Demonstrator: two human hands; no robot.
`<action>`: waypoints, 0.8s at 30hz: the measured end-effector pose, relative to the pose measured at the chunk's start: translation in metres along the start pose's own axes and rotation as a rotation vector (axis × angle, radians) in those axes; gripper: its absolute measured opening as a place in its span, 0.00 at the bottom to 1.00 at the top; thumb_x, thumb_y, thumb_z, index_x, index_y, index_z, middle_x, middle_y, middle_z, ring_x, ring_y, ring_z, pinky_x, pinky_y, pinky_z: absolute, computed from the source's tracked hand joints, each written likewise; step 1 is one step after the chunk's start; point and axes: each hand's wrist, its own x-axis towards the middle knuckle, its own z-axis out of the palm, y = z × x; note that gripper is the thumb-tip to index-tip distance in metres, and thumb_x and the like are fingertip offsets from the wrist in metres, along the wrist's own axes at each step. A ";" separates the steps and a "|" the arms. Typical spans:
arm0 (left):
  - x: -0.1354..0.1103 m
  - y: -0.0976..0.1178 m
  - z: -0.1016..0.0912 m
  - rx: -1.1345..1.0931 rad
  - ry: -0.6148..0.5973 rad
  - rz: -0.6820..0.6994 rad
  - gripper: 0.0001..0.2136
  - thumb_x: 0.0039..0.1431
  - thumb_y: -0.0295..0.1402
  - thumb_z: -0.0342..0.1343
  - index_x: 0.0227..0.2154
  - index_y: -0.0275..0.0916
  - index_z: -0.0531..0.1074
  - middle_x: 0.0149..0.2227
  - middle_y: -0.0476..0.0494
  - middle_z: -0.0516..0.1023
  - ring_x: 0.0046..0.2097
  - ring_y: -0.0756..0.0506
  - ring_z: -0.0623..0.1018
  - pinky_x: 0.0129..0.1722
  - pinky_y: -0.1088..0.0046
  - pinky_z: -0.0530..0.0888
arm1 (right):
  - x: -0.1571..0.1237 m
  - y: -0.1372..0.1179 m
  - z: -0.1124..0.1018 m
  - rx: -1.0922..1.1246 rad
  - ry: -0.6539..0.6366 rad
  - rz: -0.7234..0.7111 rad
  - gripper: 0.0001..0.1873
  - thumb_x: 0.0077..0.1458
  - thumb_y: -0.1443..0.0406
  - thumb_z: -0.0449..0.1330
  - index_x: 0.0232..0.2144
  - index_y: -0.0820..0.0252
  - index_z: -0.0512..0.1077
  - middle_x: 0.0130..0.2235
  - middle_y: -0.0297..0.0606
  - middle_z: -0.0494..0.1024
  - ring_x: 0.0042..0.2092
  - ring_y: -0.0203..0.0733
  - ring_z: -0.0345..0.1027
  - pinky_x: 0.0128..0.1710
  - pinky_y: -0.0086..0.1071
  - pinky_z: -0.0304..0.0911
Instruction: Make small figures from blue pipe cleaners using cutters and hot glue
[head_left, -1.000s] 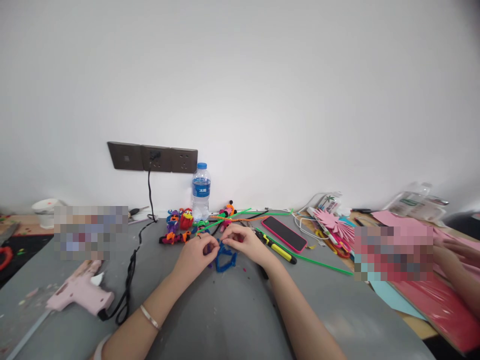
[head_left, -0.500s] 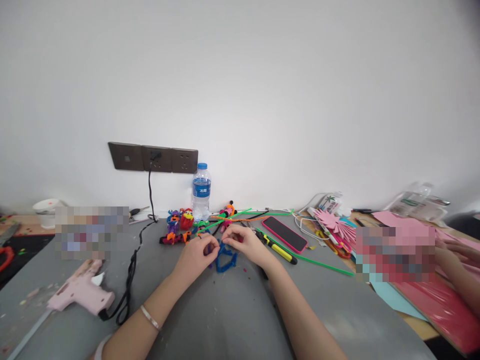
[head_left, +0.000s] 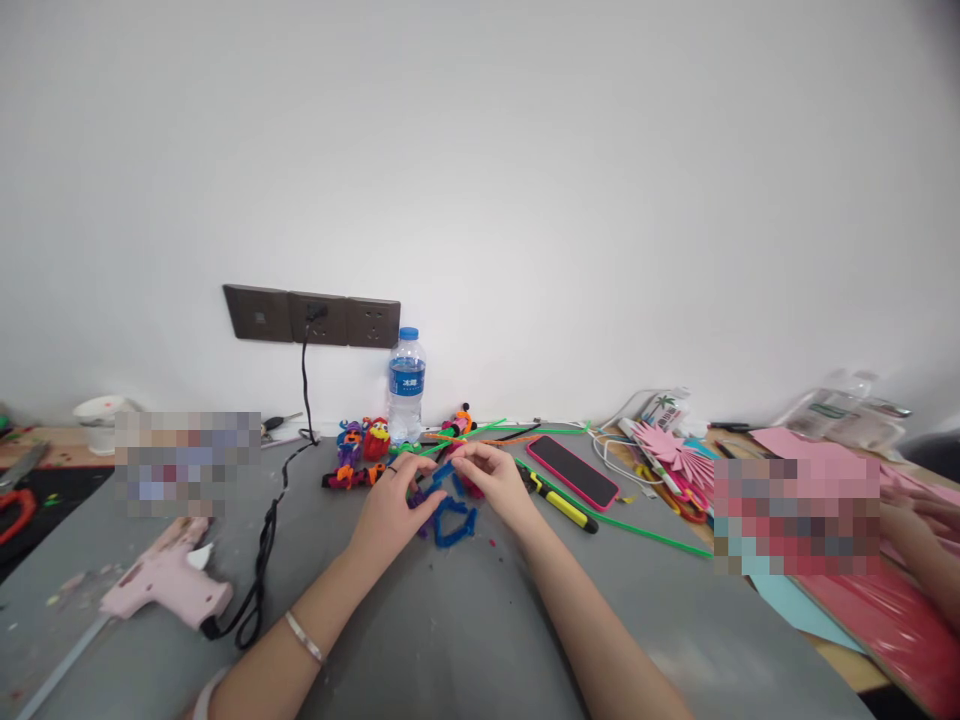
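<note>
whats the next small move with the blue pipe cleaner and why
Probably fold the raised end back toward the loop: left hand and right hand pinch one end of the blue pipe cleaner above the grey table, its bent loop lying below.

Craft workshop: glue gun (head_left: pixel 163 592), pipe cleaners (head_left: pixel 615 522), paper (head_left: pixel 795 606).

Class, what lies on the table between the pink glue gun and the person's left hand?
Head view: a black cable lies between glue gun and left hand.
</note>
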 end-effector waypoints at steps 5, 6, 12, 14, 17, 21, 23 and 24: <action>0.001 0.001 -0.002 0.007 0.047 0.028 0.04 0.58 0.30 0.56 0.36 0.42 0.71 0.37 0.47 0.74 0.33 0.47 0.74 0.35 0.72 0.71 | 0.000 0.001 0.006 0.022 -0.039 -0.004 0.18 0.47 0.51 0.67 0.29 0.60 0.74 0.27 0.34 0.74 0.28 0.36 0.63 0.30 0.30 0.59; 0.001 0.001 -0.002 0.008 0.052 0.029 0.03 0.58 0.30 0.56 0.36 0.42 0.71 0.37 0.47 0.74 0.33 0.48 0.73 0.35 0.73 0.71 | 0.000 0.001 0.006 0.028 -0.041 -0.004 0.18 0.47 0.51 0.66 0.29 0.60 0.73 0.27 0.34 0.74 0.28 0.36 0.63 0.30 0.30 0.59; 0.001 0.000 -0.001 0.033 0.053 0.033 0.04 0.58 0.30 0.57 0.36 0.41 0.70 0.36 0.47 0.74 0.32 0.48 0.73 0.35 0.72 0.71 | -0.001 -0.001 0.006 0.050 -0.063 -0.011 0.17 0.48 0.52 0.66 0.29 0.59 0.71 0.27 0.32 0.71 0.28 0.36 0.63 0.31 0.30 0.60; 0.002 -0.001 -0.001 0.045 0.052 0.034 0.04 0.57 0.30 0.57 0.35 0.41 0.70 0.36 0.47 0.74 0.32 0.48 0.73 0.35 0.73 0.70 | -0.002 -0.002 0.007 0.057 -0.074 -0.016 0.17 0.48 0.52 0.66 0.29 0.59 0.71 0.27 0.32 0.70 0.28 0.36 0.62 0.31 0.30 0.59; 0.002 -0.002 0.000 0.057 0.057 0.034 0.03 0.58 0.29 0.57 0.34 0.41 0.69 0.35 0.48 0.73 0.32 0.48 0.72 0.34 0.73 0.70 | -0.002 -0.003 0.009 0.069 -0.076 -0.026 0.19 0.48 0.50 0.66 0.28 0.59 0.70 0.26 0.32 0.69 0.28 0.35 0.61 0.30 0.30 0.58; 0.002 -0.003 -0.001 0.039 0.099 0.051 0.02 0.59 0.30 0.57 0.35 0.41 0.69 0.35 0.48 0.73 0.32 0.48 0.72 0.34 0.72 0.71 | -0.001 -0.003 0.008 0.075 -0.078 -0.031 0.20 0.47 0.49 0.66 0.28 0.59 0.69 0.25 0.31 0.67 0.27 0.35 0.60 0.29 0.29 0.58; 0.002 -0.003 -0.002 0.021 0.119 0.057 0.02 0.59 0.31 0.57 0.35 0.41 0.70 0.36 0.48 0.73 0.31 0.48 0.72 0.35 0.72 0.71 | -0.001 -0.002 0.008 0.081 -0.091 -0.024 0.20 0.48 0.49 0.66 0.28 0.59 0.69 0.25 0.30 0.67 0.27 0.35 0.60 0.29 0.29 0.58; 0.002 -0.002 -0.002 0.013 0.126 0.059 0.03 0.59 0.31 0.57 0.35 0.41 0.70 0.36 0.48 0.73 0.31 0.48 0.72 0.36 0.71 0.72 | -0.001 -0.002 0.007 0.084 -0.096 -0.024 0.19 0.49 0.50 0.66 0.29 0.59 0.69 0.25 0.30 0.67 0.27 0.35 0.60 0.29 0.29 0.58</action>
